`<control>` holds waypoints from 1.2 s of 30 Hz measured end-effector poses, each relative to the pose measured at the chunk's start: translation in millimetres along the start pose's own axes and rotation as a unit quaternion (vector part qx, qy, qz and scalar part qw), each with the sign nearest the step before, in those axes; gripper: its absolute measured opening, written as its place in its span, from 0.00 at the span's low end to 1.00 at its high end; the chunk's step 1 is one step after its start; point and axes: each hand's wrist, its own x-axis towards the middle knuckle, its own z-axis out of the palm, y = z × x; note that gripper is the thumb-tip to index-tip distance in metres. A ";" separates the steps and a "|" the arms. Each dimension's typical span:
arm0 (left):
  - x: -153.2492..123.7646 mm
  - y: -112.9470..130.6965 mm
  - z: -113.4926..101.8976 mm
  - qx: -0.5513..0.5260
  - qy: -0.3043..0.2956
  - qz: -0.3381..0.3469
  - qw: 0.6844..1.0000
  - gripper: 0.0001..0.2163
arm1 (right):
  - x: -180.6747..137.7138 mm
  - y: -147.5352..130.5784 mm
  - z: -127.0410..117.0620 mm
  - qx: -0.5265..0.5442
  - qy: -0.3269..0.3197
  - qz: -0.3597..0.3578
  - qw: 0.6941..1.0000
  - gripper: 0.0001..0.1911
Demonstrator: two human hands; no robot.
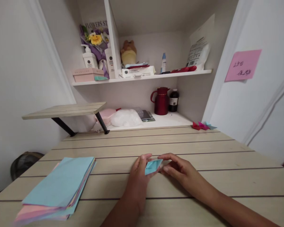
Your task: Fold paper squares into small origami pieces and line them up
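Note:
A small folded piece of light-blue paper (153, 166) is between my hands, just above the wooden desk. My left hand (140, 171) grips its left side, with the thumb on the near edge and the fingers partly hidden behind and beneath it. At the paper's right corner is my right hand (178, 167). Its index fingertip reaches the upper corner, while the thumb stands apart from the index finger. Whether that fingertip presses on the paper is hard to see. To the left lies a stack of coloured paper sheets (61, 179), a blue one on top.
Three folded paper pieces (203, 125), red, pink and blue, sit at the desk's far right edge. A raised wooden shelf (66, 109) on black legs stands at the back left. Behind the desk are a red jug (161, 101), a dark bottle (173, 100) and a white plastic bag (126, 117).

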 end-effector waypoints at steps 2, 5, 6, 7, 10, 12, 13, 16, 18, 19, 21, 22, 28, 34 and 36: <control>1.7 1.7 -0.2 -0.054 0.013 -0.026 0.998 0.20 | 0.1 1.7 -0.3 0.021 -0.001 0.008 1.000 0.15; 3.8 5.6 0.2 -0.107 0.027 -0.077 0.991 0.22 | 0.3 3.1 -0.5 0.049 0.003 0.016 0.999 0.15; 4.1 6.7 0.4 -0.118 0.026 -0.088 0.989 0.23 | 0.3 3.0 -0.4 0.052 0.003 0.017 0.999 0.16; 4.2 7.4 0.7 -0.126 0.021 -0.094 0.987 0.23 | 0.2 2.7 -0.3 0.052 0.003 0.016 0.999 0.16; 3.5 7.8 1.9 -0.138 -0.007 -0.107 0.985 0.25 | 0.0 1.6 0.6 0.036 0.014 0.006 0.999 0.16; 2.6 7.0 3.0 -0.140 -0.025 -0.111 0.984 0.26 | 0.2 2.2 1.2 0.032 0.030 0.002 0.999 0.19; 2.2 6.5 3.5 -0.138 -0.032 -0.112 0.984 0.26 | 0.3 2.9 1.5 0.037 0.037 0.002 0.999 0.20; 1.3 5.9 4.6 -0.131 -0.037 -0.115 0.984 0.27 | 0.8 6.0 1.8 0.070 0.038 0.009 0.997 0.23; 1.0 5.6 5.0 -0.126 -0.034 -0.116 0.985 0.28 | 0.9 7.4 1.8 0.086 0.036 0.010 0.996 0.22; 0.9 5.2 5.2 -0.122 -0.034 -0.115 0.985 0.28 | 0.9 7.8 1.8 0.091 0.037 0.010 0.995 0.22; 1.2 4.1 5.8 -0.112 -0.037 -0.111 0.987 0.29 | 1.0 8.1 1.7 0.098 0.041 0.009 0.994 0.22; 1.5 3.2 6.2 -0.106 -0.039 -0.108 0.988 0.29 | 1.1 8.1 1.7 0.101 0.041 0.008 0.994 0.22; 1.7 -1.3 8.9 -0.067 -0.064 -0.081 0.992 0.28 | 0.5 3.6 1.8 0.078 0.012 0.009 0.997 0.19; -5.8 1.5 11.7 -0.041 -0.033 -0.062 0.997 0.28 | -2.7 -3.4 4.2 0.010 0.002 0.001 1.000 0.16; -6.9 2.5 11.8 -0.047 -0.032 -0.065 0.996 0.28 | -2.2 -2.1 4.3 0.016 0.002 0.001 1.000 0.17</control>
